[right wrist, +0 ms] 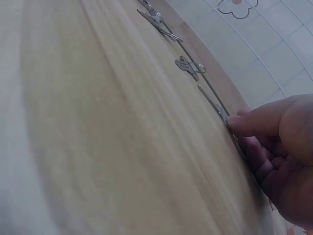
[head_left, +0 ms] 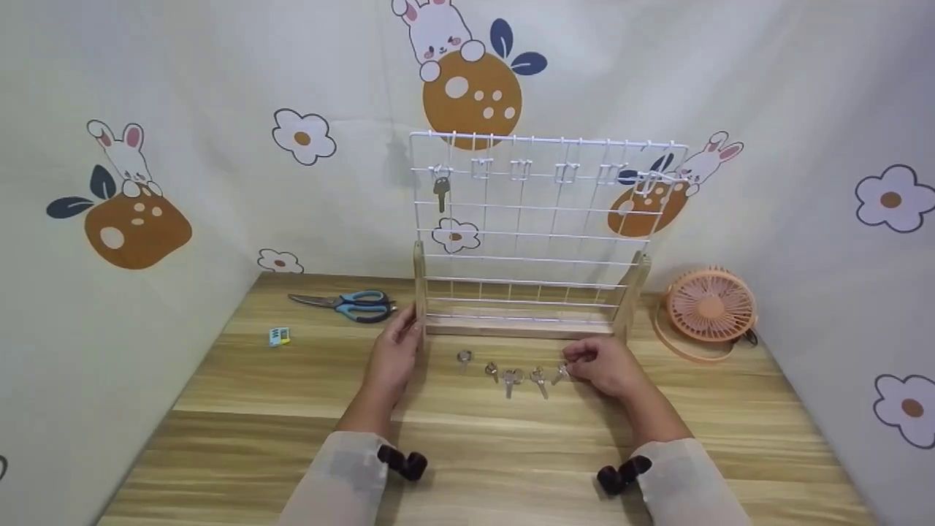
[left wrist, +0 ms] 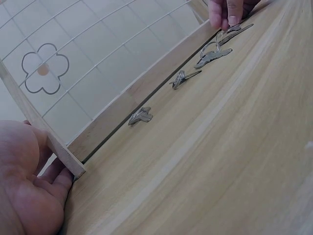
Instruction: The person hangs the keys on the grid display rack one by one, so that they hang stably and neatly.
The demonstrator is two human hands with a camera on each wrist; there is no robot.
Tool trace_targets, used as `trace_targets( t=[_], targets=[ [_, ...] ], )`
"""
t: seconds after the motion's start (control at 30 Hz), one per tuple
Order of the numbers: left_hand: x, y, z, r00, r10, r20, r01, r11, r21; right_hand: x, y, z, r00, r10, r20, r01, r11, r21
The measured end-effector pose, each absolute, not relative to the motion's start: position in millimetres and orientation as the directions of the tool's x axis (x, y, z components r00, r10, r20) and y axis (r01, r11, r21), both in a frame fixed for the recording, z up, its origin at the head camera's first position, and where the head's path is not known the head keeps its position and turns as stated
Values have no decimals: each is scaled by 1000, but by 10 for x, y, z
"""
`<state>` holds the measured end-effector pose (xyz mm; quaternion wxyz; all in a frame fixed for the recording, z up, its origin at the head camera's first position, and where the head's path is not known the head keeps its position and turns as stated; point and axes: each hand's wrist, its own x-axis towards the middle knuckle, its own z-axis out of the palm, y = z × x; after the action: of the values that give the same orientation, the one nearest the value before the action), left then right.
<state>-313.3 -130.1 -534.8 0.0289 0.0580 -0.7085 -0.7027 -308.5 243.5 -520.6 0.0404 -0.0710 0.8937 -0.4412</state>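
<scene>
A white wire grid rack (head_left: 540, 219) stands on wooden feet at the back of the table, with one key (head_left: 440, 193) hanging from its top-left hook. My left hand (head_left: 404, 330) holds the rack's left wooden post (left wrist: 41, 125), fingers behind it and palm in front. Several loose keys (head_left: 511, 380) lie in a row in front of the rack. My right hand (head_left: 573, 365) pinches the rightmost key (head_left: 561, 374) between thumb and fingertip (left wrist: 226, 19), low at the tabletop. In the right wrist view my fingertip (right wrist: 234, 120) presses on that key (right wrist: 221, 111).
Blue-handled scissors (head_left: 350, 305) and a small blue and yellow item (head_left: 279, 336) lie at the left back. A peach desk fan (head_left: 710, 307) sits right of the rack. Patterned cloth walls enclose the wooden table (head_left: 467, 453) on three sides.
</scene>
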Motion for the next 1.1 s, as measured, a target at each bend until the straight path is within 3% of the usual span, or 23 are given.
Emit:
trace_targets(
  t=[0.2, 0.93, 1.1],
  targets=[
    [-3136, -1305, -5361, -990, -134, -44, -42, -14, 999, -3093, 2437, -5209, -975, -222, 5, -138, 591, -795],
    [-3145, -1292, -5369, -990, -137, -18, -20, 12, 1000, -3036, 2355, -5131, -995, -98, -23, -43, 625, -779],
    [-3138, -1292, -5355, -989, -147, -31, -31, 0, 1000, -3014, 2281, -4970, -999, -40, 25, -42, 516, -856]
  ],
)
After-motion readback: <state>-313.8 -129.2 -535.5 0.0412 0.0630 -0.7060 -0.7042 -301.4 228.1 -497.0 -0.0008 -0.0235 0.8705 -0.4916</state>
